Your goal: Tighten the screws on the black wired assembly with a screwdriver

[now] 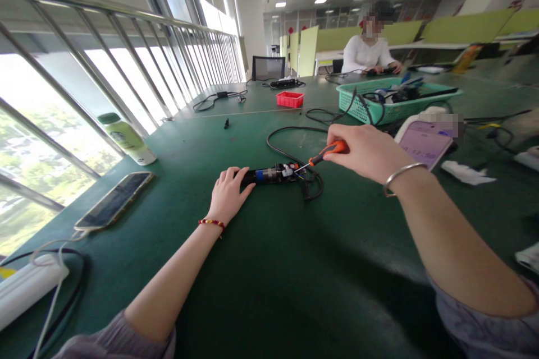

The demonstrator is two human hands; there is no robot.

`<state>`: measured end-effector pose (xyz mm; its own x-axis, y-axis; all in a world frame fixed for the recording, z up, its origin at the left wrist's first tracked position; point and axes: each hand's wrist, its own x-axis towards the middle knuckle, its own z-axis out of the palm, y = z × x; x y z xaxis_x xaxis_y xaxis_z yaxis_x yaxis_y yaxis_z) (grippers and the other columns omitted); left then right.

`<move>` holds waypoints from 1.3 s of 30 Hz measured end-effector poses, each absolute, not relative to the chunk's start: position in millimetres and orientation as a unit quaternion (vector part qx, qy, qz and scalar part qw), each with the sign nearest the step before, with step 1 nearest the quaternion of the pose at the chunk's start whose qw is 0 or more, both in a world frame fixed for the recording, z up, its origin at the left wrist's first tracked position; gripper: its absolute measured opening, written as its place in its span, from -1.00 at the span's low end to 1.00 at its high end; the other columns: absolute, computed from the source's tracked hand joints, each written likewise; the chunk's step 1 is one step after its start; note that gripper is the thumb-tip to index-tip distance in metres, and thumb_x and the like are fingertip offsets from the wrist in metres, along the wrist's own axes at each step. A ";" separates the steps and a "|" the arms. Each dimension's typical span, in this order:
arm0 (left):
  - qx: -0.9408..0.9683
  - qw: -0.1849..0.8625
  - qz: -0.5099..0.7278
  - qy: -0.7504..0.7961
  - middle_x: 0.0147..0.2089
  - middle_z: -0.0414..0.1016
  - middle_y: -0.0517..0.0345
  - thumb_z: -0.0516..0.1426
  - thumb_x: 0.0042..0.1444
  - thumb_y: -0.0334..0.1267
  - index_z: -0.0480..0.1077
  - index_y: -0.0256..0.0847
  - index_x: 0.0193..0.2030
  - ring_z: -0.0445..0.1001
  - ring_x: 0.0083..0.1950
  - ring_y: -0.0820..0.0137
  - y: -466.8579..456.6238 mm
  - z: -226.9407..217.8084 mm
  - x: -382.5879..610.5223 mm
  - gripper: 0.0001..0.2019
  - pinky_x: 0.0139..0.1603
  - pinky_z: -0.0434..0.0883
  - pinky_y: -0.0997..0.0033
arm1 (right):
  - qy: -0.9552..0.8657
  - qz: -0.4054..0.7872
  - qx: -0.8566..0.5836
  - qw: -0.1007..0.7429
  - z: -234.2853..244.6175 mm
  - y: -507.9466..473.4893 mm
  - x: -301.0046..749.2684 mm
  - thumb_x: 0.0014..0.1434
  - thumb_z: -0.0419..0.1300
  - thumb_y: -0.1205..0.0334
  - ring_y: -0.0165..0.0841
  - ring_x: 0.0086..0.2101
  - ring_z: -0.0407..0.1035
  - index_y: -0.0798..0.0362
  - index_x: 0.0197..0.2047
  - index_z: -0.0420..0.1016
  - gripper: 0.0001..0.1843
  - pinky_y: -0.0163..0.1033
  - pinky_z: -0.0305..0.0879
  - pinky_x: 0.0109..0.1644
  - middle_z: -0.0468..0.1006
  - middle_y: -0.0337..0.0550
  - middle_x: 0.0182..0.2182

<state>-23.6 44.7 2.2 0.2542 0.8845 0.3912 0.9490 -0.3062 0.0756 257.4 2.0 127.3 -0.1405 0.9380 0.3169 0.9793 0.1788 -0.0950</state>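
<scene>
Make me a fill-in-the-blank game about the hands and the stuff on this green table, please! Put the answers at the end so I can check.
1. The right hand holds a ____ by its orange and black handle.
2. The left hand holds one end of a dark device with a bright ____ band.
3. The small box beyond the hands is coloured ____.
4. The bottle is to the ____ of both hands.

Missing words: screwdriver; blue; red; left.

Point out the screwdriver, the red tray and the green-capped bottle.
Screwdriver [327, 152]: head view, on its orange-and-black handle.
Red tray [289, 102]: head view, on its front wall.
Green-capped bottle [127, 140]: head view, on the middle of its body.
</scene>
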 end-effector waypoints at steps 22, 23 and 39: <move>-0.789 0.084 -0.187 -0.579 0.07 0.32 -0.03 0.04 0.22 -0.09 0.26 -0.14 0.17 0.30 0.06 0.15 44.9 1.5 -24.3 -0.59 0.05 0.35 0.12 | -0.731 0.011 -0.671 0.123 130.0 1.6 256.1 0.13 0.11 -0.06 -0.37 -0.54 0.36 0.02 -0.49 0.37 -0.66 -0.29 0.10 -0.48 0.50 -0.21 -0.57; -0.789 0.085 -0.187 -0.579 0.07 0.31 -0.03 0.04 0.22 -0.09 0.26 -0.13 0.17 0.30 0.06 0.15 44.9 1.5 -24.3 -0.60 0.05 0.35 0.12 | -0.723 0.037 -0.681 0.113 130.7 1.5 255.7 0.16 0.06 -0.10 -0.39 -0.58 0.35 0.03 -0.53 0.35 -0.59 -0.29 0.11 -0.48 0.47 -0.22 -0.63; -0.788 0.082 -0.185 -0.582 0.07 0.31 -0.04 0.04 0.22 -0.09 0.26 -0.17 0.16 0.30 0.05 0.14 44.3 2.4 -23.7 -0.59 0.04 0.36 0.14 | -0.745 -0.010 -0.653 0.137 127.9 -0.1 252.3 0.13 0.14 0.02 -0.35 -0.50 0.38 -0.01 -0.41 0.40 -0.78 -0.30 0.06 -0.47 0.51 -0.23 -0.54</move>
